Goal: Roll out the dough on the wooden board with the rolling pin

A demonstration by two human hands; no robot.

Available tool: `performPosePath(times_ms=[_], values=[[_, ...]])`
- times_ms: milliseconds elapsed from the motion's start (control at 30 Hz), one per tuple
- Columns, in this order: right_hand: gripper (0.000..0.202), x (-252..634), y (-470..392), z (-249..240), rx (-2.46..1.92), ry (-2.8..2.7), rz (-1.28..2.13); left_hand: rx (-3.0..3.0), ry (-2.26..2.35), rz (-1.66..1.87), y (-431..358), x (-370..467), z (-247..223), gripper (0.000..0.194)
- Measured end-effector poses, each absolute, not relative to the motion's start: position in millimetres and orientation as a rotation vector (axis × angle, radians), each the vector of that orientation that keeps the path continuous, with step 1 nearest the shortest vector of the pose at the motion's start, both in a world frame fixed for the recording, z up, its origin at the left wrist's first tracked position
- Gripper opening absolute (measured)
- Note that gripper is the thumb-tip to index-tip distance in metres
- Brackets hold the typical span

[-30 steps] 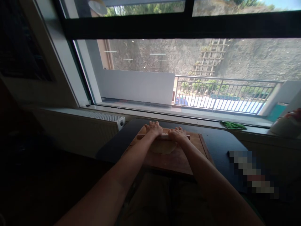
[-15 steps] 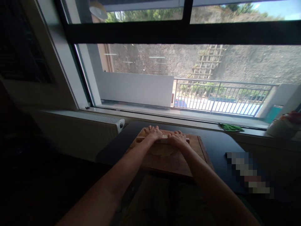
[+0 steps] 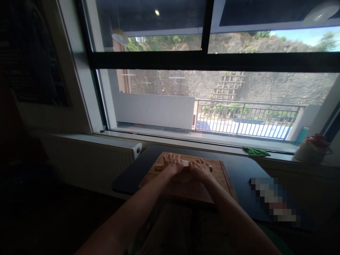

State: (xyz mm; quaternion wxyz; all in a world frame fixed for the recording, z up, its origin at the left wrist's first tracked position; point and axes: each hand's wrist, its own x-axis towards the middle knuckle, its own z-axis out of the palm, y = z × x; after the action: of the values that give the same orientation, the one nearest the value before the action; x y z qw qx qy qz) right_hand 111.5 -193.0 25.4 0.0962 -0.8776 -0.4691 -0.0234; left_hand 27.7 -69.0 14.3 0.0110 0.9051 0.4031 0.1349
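Both palms rest on a wooden rolling pin [image 3: 159, 168] that lies crosswise over a brown wooden board [image 3: 198, 194]. My left hand [image 3: 173, 163] is on the pin's left half, its fingers spread over the top and pointing to the window. On the right half lies my right hand [image 3: 199, 168], with its fingers also apart and stretched forward. Pale flattened dough [image 3: 183, 177] shows beneath and in front of the pin, partly hidden by my hands and forearms. The pin's two ends stick out beyond my hands.
The board is on a dark table [image 3: 247, 177] by the window. A green cloth [image 3: 256, 152] and a pale pot [image 3: 309, 153] stand on the sill. A pixelated item [image 3: 276, 202] lies at the table's right; a radiator [image 3: 92, 156] is at left.
The camera view has tilted up, so the scene sits lower. Less dough shows on the near side of the pin. Both hands remain on the pin.
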Motion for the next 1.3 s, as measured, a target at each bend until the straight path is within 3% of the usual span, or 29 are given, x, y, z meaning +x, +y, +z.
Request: performPosePath(times_ms=[367,800,1300], values=[[0.039,137,-156,37,-2.698,-1.464,0.082,2.806,1.29,0.412,-40,49,23,0.043],[0.043,163,-130,39,-2.755,-1.438,0.226,2.749,1.354,0.367,-9,71,20,0.044],[0.049,109,-200,17,-2.581,-1.411,-0.158,2.85,1.196,0.531,-74,20,8,0.048]])
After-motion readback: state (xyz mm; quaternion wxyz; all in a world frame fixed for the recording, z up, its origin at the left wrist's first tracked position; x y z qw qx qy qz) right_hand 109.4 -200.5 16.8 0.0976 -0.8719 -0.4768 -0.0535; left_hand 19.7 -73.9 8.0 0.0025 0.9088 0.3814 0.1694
